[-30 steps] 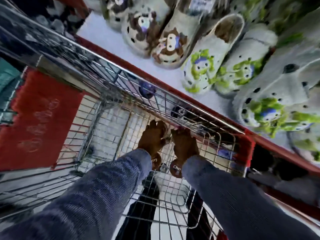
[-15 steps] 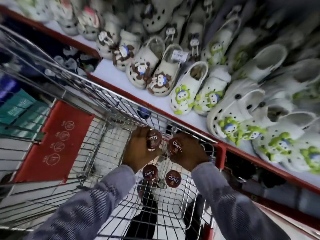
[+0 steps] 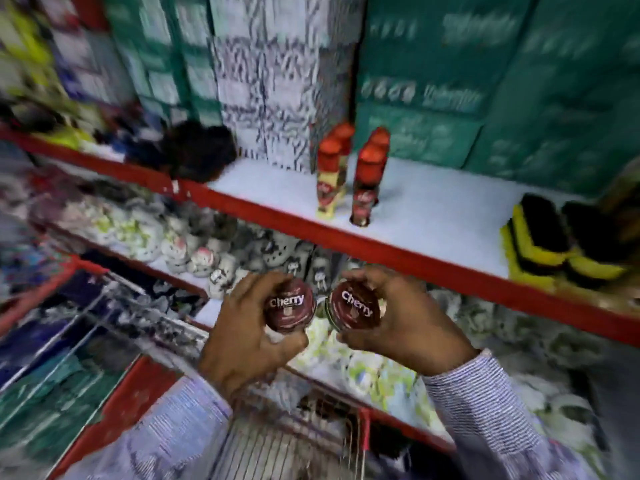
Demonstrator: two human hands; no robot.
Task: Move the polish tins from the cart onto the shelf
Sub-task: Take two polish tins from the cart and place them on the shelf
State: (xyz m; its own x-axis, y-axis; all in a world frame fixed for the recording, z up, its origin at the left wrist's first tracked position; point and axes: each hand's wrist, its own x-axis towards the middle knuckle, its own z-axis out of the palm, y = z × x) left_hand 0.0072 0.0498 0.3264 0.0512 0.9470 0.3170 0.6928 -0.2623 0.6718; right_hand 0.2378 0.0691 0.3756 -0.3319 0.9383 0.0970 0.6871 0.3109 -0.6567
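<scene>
My left hand (image 3: 239, 341) grips a round dark-red polish tin (image 3: 290, 309) marked "Cherry", lid facing me. My right hand (image 3: 405, 323) grips a second polish tin (image 3: 355, 308) of the same kind, almost touching the first. Both tins are held up in front of the red edge of the white shelf (image 3: 433, 216), just below its level. The wire cart (image 3: 294, 441) lies below my wrists at the bottom of the view; its inside is blurred.
On the shelf stand several red-capped polish bottles (image 3: 367, 181), with yellow-and-black brushes (image 3: 554, 244) at the right and a dark brush pile (image 3: 197, 150) at the left. Green boxes (image 3: 450, 81) stack behind. The lower shelf holds white clogs (image 3: 194, 258).
Both hands have lifted a tin each out of the cart to shelf height. The view has swung upward from the cart basket to the upper shelf.
</scene>
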